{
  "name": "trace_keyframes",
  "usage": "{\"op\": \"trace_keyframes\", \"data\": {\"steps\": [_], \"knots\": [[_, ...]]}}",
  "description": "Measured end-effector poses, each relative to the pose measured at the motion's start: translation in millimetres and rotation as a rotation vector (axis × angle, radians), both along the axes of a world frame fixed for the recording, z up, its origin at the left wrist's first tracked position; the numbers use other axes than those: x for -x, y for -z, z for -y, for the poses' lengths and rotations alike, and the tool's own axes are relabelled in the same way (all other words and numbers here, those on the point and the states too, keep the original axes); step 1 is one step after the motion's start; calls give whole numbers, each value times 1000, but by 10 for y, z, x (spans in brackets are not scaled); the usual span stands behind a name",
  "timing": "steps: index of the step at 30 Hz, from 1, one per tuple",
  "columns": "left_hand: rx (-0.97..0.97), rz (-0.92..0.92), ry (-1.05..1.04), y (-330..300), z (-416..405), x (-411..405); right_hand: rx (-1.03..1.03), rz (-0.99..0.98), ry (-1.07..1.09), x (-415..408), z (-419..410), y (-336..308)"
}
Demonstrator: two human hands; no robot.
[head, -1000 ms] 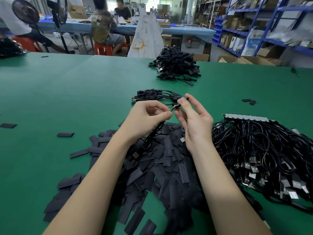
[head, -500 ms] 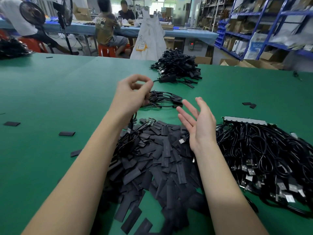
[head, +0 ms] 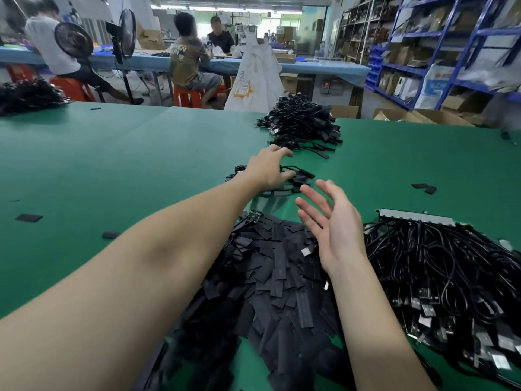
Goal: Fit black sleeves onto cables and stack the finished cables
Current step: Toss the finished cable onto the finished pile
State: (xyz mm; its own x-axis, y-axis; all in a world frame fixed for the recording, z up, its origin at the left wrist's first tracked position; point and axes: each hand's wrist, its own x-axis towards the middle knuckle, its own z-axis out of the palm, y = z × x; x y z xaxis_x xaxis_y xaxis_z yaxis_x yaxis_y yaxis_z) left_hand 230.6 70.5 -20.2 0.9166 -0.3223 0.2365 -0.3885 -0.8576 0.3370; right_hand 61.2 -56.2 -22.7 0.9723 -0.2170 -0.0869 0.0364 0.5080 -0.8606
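My left hand [head: 267, 170] reaches forward with its fingers spread, resting over a small stack of sleeved black cables [head: 298, 177]. Nothing is gripped in it. Over the near pile of flat black sleeves [head: 276, 277], my right hand [head: 329, 224] hovers palm up, fingers apart and empty. A big heap of black cables with metal plugs [head: 451, 277] lies to the right of that hand. At the pile's far left edge a cable end with a small circuit board [head: 255, 215] sticks out.
A larger heap of black cables [head: 301, 125] sits at the far side of the green table [head: 112, 165]. Loose sleeves lie at the left [head: 28, 217] and right [head: 424, 188]. People sit at a blue table behind; shelves stand at the right.
My left hand carried the sleeved cable forward from in front of me to the small stack and opened over it. My right hand let go and stayed open above the sleeves.
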Motion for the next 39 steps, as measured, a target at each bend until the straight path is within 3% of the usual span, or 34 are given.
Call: {"op": "trace_keyframes", "data": {"steps": [3, 7, 13, 18, 22, 31, 39], "knots": [[88, 31, -26, 49, -63, 151, 1, -8, -4, -11, 6, 0], [158, -84, -104, 1, -350, 609, 89, -23, -29, -20, -30, 0], [98, -260, -274, 190, -713, 1359, 280, -13, -85, -18, -81, 20], [295, -133, -342, 51, -742, 1592, 508, 18, -155, -3, -134, 24], [438, -38, -321, -239, -738, 1726, 606, 55, -338, 39, -116, -31], [686, -452, -145, -589, -721, 2057, 672, -39, -773, 135, 30, -81], [948, -823, -47, 15, -473, 2097, 715, -122, -928, 173, 81, -79]]}}
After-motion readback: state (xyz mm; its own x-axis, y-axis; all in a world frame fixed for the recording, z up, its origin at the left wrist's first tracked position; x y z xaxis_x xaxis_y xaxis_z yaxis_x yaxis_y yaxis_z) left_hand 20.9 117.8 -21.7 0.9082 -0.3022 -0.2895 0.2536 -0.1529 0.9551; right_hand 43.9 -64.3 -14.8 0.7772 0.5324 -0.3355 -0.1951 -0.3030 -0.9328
